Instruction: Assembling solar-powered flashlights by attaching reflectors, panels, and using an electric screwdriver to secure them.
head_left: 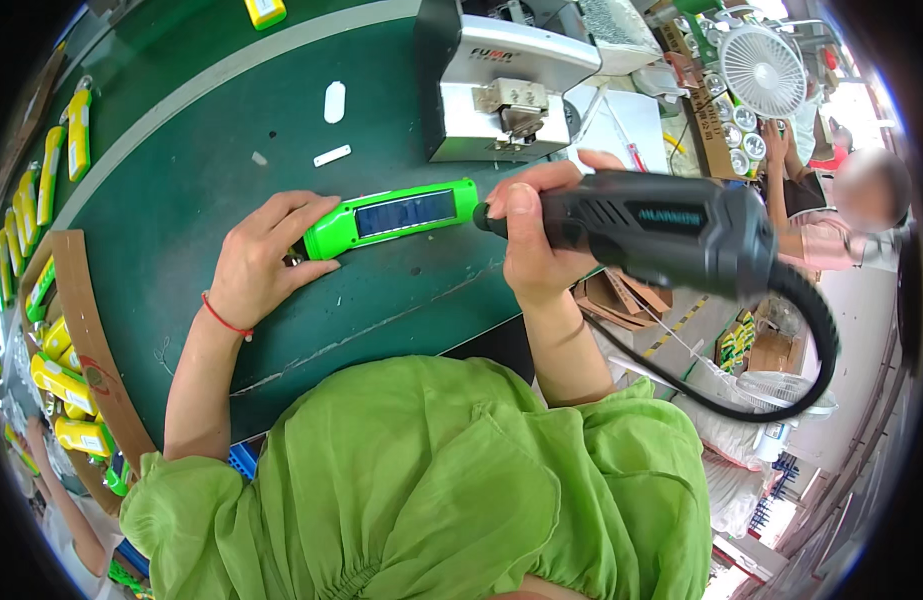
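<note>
A bright green solar flashlight (401, 214) with a dark panel on its upper face lies a little tilted over the green tabletop. My left hand (266, 240) is closed around its left end, thumb below and fingers above. My right hand (538, 225) is wrapped round the front of a black corded electric screwdriver (661, 228), which is held almost level. The screwdriver's dark nose (484, 216) is close by the flashlight's right end; whether the two touch I cannot tell. Beyond the flashlight lie a small white strip (332, 155) and a white rounded plate (334, 102).
A silver and black machine (511, 95) stands at the back. At the left, a cardboard box (99, 350) holds several yellow-green flashlights; others line the far left. The thick black cable (821, 370) loops down on the right. Another person (846, 215) sits beyond a white fan (763, 70).
</note>
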{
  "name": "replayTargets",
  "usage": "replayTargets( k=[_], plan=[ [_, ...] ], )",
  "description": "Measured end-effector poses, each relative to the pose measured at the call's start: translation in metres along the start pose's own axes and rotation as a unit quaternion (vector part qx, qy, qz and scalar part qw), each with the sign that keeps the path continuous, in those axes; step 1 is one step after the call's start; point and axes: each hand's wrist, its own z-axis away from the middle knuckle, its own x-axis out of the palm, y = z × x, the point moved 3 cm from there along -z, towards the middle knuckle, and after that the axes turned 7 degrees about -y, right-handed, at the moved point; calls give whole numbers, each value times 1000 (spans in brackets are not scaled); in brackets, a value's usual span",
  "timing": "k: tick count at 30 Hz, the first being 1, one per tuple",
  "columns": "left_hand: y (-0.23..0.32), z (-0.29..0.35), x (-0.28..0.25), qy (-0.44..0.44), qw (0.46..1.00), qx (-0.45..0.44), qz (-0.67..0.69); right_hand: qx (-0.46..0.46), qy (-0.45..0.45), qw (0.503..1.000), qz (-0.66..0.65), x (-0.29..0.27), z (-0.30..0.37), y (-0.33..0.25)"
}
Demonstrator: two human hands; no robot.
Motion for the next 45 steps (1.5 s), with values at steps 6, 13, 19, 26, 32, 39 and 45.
replayTargets(
  k=[6, 13, 19, 26, 32, 39, 45],
  plan=[
    [14, -16, 9, -51, 998, -34, -30, -66, 88, 987, -121, -53, -78, -14],
    [21, -40, 34, -27, 999, -8, -26, -113, 28, 989, -94, -29, -98, 8],
    [19, -41, 35, -21, 1000, -7, -12, 51, 11, 979, -199, -20, -111, 10],
    [31, -49, 53, 11, 999, -33, 16, 81, 87, 972, -204, -10, -76, -10],
    [31, -50, 60, 27, 999, -33, 21, -1, 40, 977, -208, 8, -65, -13],
    [31, -48, 59, 35, 999, -26, 18, -16, 3, 973, -231, 18, -60, -11],
    [39, -55, 54, 107, 993, -31, 37, -11, 9, 974, -227, 18, -61, -17]
  ],
)
